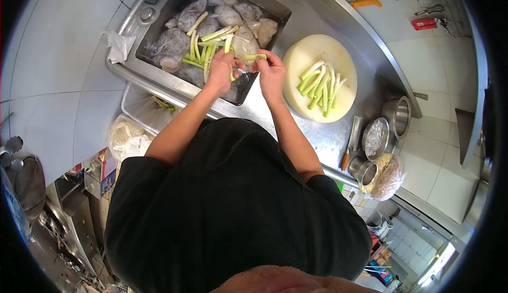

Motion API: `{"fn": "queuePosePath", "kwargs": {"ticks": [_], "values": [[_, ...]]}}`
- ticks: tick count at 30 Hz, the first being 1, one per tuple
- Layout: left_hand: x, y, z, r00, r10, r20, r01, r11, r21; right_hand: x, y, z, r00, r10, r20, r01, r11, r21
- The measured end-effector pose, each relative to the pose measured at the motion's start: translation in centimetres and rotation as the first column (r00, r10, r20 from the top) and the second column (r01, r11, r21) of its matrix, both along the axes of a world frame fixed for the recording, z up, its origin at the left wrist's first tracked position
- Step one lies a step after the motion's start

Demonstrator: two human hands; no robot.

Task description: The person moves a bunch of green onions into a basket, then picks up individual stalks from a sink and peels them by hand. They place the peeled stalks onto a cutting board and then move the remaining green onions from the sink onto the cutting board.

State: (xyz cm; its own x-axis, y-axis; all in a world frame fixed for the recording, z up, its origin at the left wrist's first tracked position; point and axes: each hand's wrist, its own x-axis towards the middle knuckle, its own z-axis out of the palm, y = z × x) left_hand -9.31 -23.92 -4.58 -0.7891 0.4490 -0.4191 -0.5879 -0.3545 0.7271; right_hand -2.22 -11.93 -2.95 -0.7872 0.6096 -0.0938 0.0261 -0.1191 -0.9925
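Over the sink's edge, my left hand (221, 70) is closed around a pale green scallion stalk (228, 43) that pokes up past the fingers. My right hand (271, 74) pinches another short scallion piece (255, 57) between thumb and fingers, level with the left hand. More cut scallions (200, 49) lie to the left on plastic-wrapped bundles (191, 16) inside the metal sink (283, 15). To the right, a round white cutting board (297, 55) carries a pile of trimmed scallion stalks (321, 87), white at one end and green at the other.
A cleaver (353, 137) lies on the steel counter beside a bowl of white pieces (374, 138) and a metal pot (397, 115). Small metal cups (366, 172) and filled plastic bags (388, 176) stand at the counter's right end. Below the sink's left edge is a bin (138, 105).
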Motion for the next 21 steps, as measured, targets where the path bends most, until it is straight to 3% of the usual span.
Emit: {"fn": "queuePosePath", "kwargs": {"ticks": [4,8,9,11,12,14,15,16,18,21], "values": [[-1.9,-1.3,-1.8,0.968,0.144,0.205,-0.169,0.979,0.111,0.6,1.9,-1.6,0.995,-0.098,-0.003,0.095,0.97,-0.223],[-1.9,-2.5,-0.2,0.991,0.072,-0.112,-0.082,0.993,-0.082,1.2,3.3,-2.3,0.998,0.06,0.014,-0.053,0.955,-0.293],[-1.8,-2.3,-0.7,0.971,0.004,-0.241,-0.055,0.976,-0.209,1.2,3.0,-1.6,0.995,0.089,0.051,-0.067,0.938,-0.339],[-1.3,-2.2,-0.3,0.93,-0.181,-0.32,0.046,0.921,-0.386,0.5,2.0,0.5,0.982,0.153,0.115,-0.09,0.9,-0.427],[-1.0,-2.1,-0.1,0.897,-0.276,-0.344,0.088,0.877,-0.472,0.5,1.9,0.6,0.933,0.322,0.162,-0.23,0.878,-0.42],[-0.4,-1.5,-1.3,0.829,-0.286,-0.481,0.018,0.873,-0.488,0.1,1.7,0.4,0.743,0.619,0.253,-0.488,0.761,-0.428],[-0.3,-1.3,-2.4,0.819,-0.278,-0.502,0.001,0.875,-0.484,0.0,1.4,0.0,0.662,0.688,0.298,-0.53,0.711,-0.462],[-0.3,-1.1,-3.1,0.809,-0.269,-0.522,-0.018,0.877,-0.481,0.1,1.2,-0.7,0.669,0.681,0.299,-0.514,0.714,-0.476],[-0.4,-1.0,-3.6,0.946,-0.087,-0.313,-0.024,0.942,-0.334,0.3,0.7,-1.9,0.679,0.67,0.3,-0.483,0.715,-0.505],[-2.4,-2.3,-3.8,0.993,0.107,-0.052,-0.118,0.95,-0.288,1.2,0.5,-2.4,0.648,0.666,0.369,-0.525,0.742,-0.418]]}}
